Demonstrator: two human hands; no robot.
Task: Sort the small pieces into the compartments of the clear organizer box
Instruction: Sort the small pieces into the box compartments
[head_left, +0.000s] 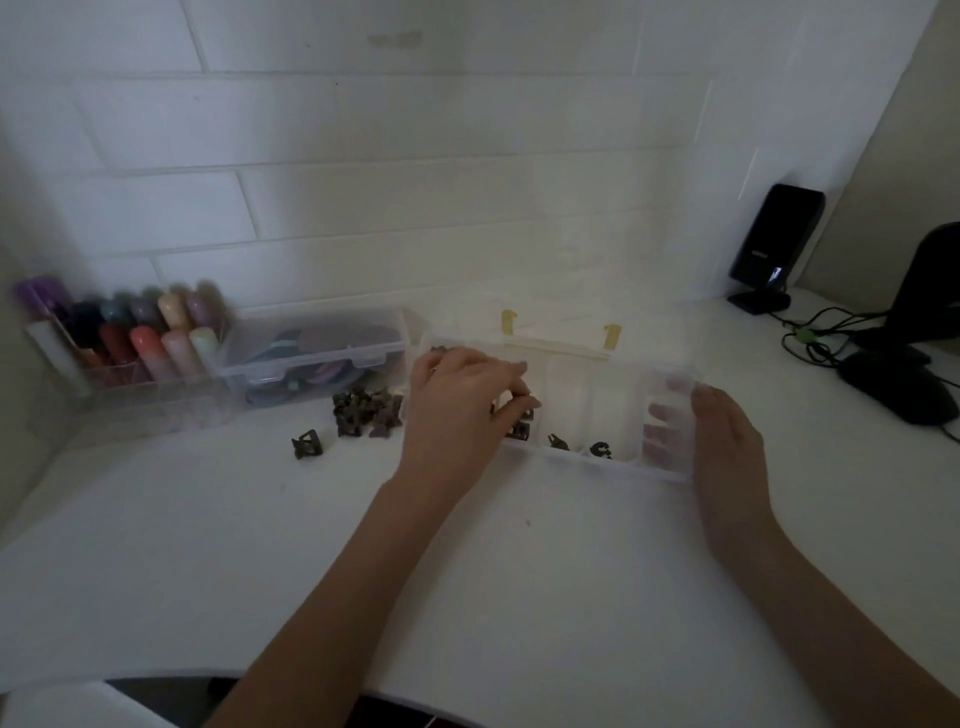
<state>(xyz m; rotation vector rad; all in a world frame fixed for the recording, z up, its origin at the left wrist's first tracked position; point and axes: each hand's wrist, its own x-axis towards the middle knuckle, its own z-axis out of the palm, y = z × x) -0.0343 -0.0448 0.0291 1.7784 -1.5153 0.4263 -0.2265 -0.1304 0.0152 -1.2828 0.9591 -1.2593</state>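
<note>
The left hand (462, 400) pinches a small dark piece (519, 404) over the clear organizer box (613, 462) on the bench – the right hand (727, 441) grips its end – next, probably drop it in.

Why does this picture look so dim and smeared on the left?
Head view: the light is low and grey overall; the colourful bottles at the left edge are motion-blurred, the wall tiles bow from the wide-angle lens, and the fingers of the right hand show hazily through the clear organizer box.
</note>
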